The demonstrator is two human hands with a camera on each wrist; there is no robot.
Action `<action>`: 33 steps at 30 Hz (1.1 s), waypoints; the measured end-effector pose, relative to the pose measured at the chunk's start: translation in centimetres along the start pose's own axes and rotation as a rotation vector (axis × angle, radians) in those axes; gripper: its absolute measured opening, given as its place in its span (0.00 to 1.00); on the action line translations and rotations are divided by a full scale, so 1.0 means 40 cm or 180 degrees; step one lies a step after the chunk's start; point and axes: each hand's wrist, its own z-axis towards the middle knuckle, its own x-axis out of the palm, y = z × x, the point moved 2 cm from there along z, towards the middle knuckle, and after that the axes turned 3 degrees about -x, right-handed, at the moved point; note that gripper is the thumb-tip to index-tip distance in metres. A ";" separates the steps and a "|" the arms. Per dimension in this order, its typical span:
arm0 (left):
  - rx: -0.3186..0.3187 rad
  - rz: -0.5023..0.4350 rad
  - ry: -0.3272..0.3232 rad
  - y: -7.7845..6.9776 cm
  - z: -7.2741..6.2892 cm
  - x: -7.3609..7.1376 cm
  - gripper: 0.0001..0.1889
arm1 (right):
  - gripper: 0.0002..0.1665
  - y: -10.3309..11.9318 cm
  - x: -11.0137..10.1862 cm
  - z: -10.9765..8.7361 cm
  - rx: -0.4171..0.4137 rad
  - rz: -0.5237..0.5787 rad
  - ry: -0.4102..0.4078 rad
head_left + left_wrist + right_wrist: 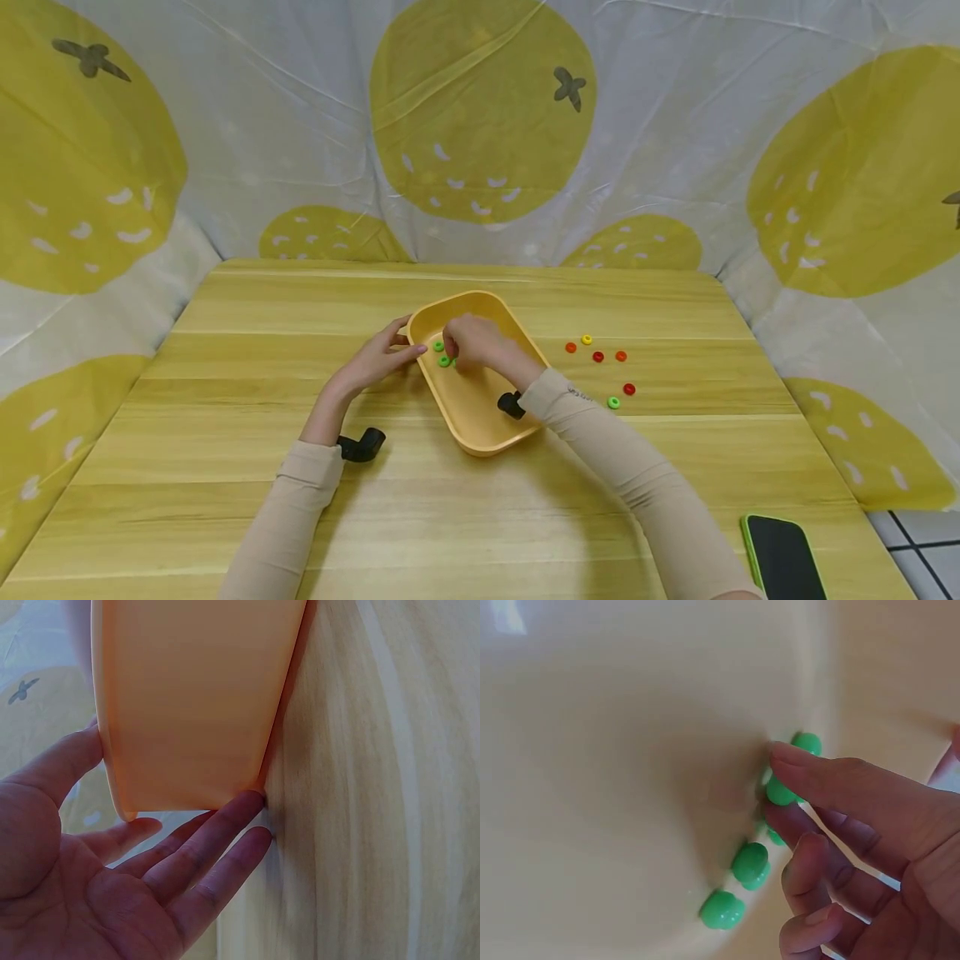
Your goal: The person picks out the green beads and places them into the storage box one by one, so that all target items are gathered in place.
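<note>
A yellow-orange plastic tray [480, 417] stands at a slant on the table. My left hand [381, 360] is at its far left side, the thumb on the rim. In the left wrist view the fingers of my left hand [150, 877] extend, nearly straight, toward the lower corner of the tray [195, 705]. Inside the tray, my right hand [476, 342] reaches down by the left wall. The right wrist view shows its thumb and finger pinching a green ring bead [781, 792]. More green beads [721, 910] lie in a row along that wall.
Right of the tray, loose ring beads lie on the wooden table [225, 500]: red beads [629, 389], orange beads [621, 356], a yellow bead [587, 340] and a green bead [613, 402]. A phone [786, 557] in a green case lies near the front right edge.
</note>
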 end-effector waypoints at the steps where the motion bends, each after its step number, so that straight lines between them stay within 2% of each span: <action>1: -0.0002 -0.0003 0.0001 -0.001 0.000 0.000 0.36 | 0.10 0.000 0.002 0.000 0.0005 -0.0022 -0.0009; 13: -0.0019 0.0044 -0.0010 0.004 0.000 -0.001 0.36 | 0.09 0.001 0.004 -0.002 0.0035 -0.0035 -0.0084; 20: -0.0030 0.0018 0.0020 0.006 -0.001 -0.002 0.37 | 0.09 0.003 -0.014 -0.009 0.0050 0.0188 -0.0077; 26: -0.0029 -0.0009 0.0026 0.005 -0.003 -0.001 0.37 | 0.05 0.000 -0.049 -0.024 -0.0055 0.0385 -0.0181; 33: 0.0008 0.0032 -0.0021 0.006 0.004 -0.001 0.37 | 0.05 -0.021 -0.114 -0.067 -0.0139 0.0648 -0.0367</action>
